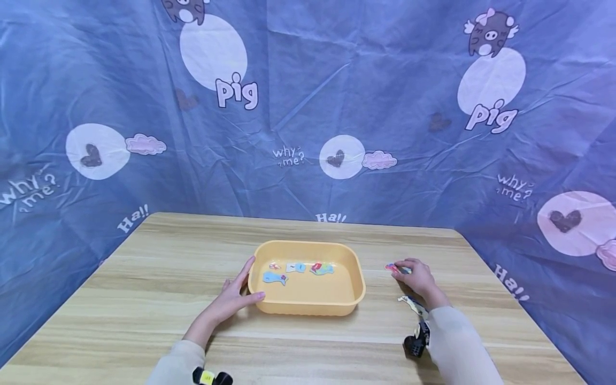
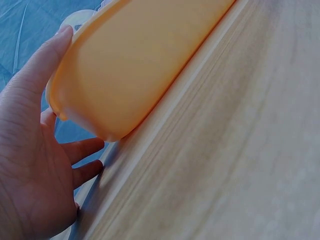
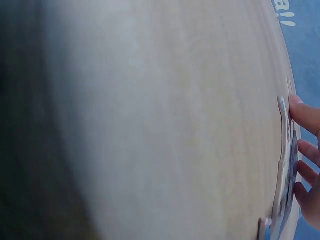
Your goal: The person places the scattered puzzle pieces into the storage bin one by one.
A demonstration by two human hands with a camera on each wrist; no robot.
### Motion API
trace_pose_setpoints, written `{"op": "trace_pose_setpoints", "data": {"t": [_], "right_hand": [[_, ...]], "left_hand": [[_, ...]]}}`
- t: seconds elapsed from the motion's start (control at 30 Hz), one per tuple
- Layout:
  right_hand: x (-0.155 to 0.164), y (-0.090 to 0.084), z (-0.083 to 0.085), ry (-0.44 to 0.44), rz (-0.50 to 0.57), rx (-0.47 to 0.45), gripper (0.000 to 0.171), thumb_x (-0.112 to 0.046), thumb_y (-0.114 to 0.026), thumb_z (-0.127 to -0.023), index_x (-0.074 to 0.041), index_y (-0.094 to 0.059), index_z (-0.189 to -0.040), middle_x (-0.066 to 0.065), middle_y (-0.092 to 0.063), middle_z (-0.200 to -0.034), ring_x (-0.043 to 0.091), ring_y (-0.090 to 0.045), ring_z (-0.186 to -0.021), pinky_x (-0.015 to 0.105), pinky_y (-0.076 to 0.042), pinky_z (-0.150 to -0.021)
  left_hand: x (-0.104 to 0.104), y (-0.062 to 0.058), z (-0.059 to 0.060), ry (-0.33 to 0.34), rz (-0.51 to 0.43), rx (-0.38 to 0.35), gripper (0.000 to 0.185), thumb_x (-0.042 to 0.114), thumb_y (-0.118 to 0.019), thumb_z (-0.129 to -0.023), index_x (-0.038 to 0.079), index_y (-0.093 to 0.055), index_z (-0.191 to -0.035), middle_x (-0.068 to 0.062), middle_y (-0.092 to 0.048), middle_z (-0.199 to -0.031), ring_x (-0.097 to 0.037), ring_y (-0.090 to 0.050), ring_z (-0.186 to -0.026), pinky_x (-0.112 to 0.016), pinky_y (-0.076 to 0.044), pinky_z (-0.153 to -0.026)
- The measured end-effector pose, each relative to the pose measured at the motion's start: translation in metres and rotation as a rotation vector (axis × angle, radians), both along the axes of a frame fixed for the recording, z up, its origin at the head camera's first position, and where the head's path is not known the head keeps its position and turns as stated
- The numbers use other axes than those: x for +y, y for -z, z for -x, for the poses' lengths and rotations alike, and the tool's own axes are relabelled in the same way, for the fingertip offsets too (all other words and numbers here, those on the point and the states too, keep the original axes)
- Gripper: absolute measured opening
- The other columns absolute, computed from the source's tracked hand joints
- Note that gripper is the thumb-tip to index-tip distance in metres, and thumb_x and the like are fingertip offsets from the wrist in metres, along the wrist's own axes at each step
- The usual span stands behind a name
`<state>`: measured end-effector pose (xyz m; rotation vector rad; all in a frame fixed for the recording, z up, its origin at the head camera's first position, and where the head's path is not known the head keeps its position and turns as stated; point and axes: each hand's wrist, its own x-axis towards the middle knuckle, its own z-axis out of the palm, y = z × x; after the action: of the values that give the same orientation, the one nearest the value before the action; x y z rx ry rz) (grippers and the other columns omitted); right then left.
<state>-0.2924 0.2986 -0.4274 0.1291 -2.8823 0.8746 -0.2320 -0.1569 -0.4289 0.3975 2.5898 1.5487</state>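
Left hand (image 1: pixel 234 297) lies against the left end of the yellow tray (image 1: pixel 269 307), fingers straight along its side wall, thumb at the near-left corner. Nothing gripped; contact only, with the left wrist view showing the fingers (image 2: pixel 47 65) spread flat on the tray's outer wall.

Tray sits at mid-table, closer to the near edge than the far edge of the wooden table (image 1: pixel 144 278). Inside, on the tray floor: a blue fish-shaped piece (image 1: pixel 275 277) at left, a small pink piece (image 1: pixel 274 266) behind it, a pale blue piece (image 1: pixel 295 267) in the middle, a red-and-green piece (image 1: pixel 321 268) at right. All lie flat and apart from the walls.

Right hand (image 1: pixel 417 279) rests on the table to the right of the tray, well apart from it, fingers curled over a small coloured piece (image 1: pixel 392 267) whose red end shows past the fingertips. Right wrist view: fingertips (image 3: pixel 305 114) press on the flat piece's edge. Another flat piece (image 1: pixel 410 303) lies on the table just near the right wrist.

Blue printed cloth (image 1: pixel 308 107) hangs behind the far and side edges.
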Motion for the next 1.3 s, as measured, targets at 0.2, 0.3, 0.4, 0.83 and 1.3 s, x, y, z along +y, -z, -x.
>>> {"op": "trace_pose_setpoints", "data": {"t": [0.2, 0.3, 0.4, 0.83, 1.3], "right_hand": [[0.000, 0.003, 0.000, 0.018, -0.025, 0.020, 0.040, -0.021, -0.064, -0.077, 0.004, -0.058, -0.107, 0.029, -0.042, -0.116, 0.048, -0.033, -0.106, 0.055, -0.026, -0.087], [-0.001, 0.003, 0.000, 0.020, -0.030, 0.048, 0.039, -0.021, -0.064, -0.076, 0.005, -0.059, -0.105, 0.029, -0.044, -0.115, 0.047, -0.036, -0.105, 0.054, -0.029, -0.087], [-0.002, 0.004, -0.001, 0.024, -0.024, 0.060, 0.040, -0.021, -0.064, -0.076, 0.007, -0.059, -0.104, 0.029, -0.046, -0.113, 0.046, -0.037, -0.105, 0.054, -0.030, -0.086], [-0.004, 0.003, -0.002, 0.095, 0.061, 0.069, 0.044, -0.024, -0.061, -0.080, 0.010, -0.055, -0.107, 0.030, -0.049, -0.109, 0.042, -0.045, -0.100, 0.048, -0.036, -0.084], [-0.015, -0.010, 0.001, 0.166, 0.166, 0.046, 0.054, -0.035, -0.060, -0.079, 0.009, -0.053, -0.110, 0.026, -0.053, -0.107, 0.032, -0.050, -0.091, 0.042, -0.041, -0.076]], "left_hand": [[0.000, 0.001, 0.000, -0.004, 0.004, -0.002, 0.087, 0.033, -0.063, -0.076, 0.023, -0.005, -0.140, -0.012, -0.018, -0.139, -0.026, -0.008, -0.127, -0.049, 0.016, -0.095], [0.000, 0.001, 0.000, -0.002, 0.001, -0.001, 0.087, 0.033, -0.063, -0.076, 0.023, -0.005, -0.140, -0.013, -0.018, -0.139, -0.026, -0.009, -0.127, -0.049, 0.016, -0.095], [0.000, 0.001, 0.000, 0.000, 0.001, 0.000, 0.087, 0.033, -0.063, -0.077, 0.023, -0.004, -0.140, -0.013, -0.019, -0.139, -0.026, -0.010, -0.127, -0.049, 0.016, -0.095], [-0.001, 0.000, 0.000, 0.014, -0.012, 0.017, 0.087, 0.032, -0.063, -0.077, 0.021, -0.005, -0.140, -0.014, -0.019, -0.139, -0.026, -0.011, -0.127, -0.051, 0.016, -0.094], [-0.001, 0.001, 0.001, 0.028, -0.012, 0.025, 0.086, 0.031, -0.063, -0.077, 0.019, -0.005, -0.140, -0.014, -0.020, -0.138, -0.026, -0.012, -0.127, -0.050, 0.016, -0.094]]}}
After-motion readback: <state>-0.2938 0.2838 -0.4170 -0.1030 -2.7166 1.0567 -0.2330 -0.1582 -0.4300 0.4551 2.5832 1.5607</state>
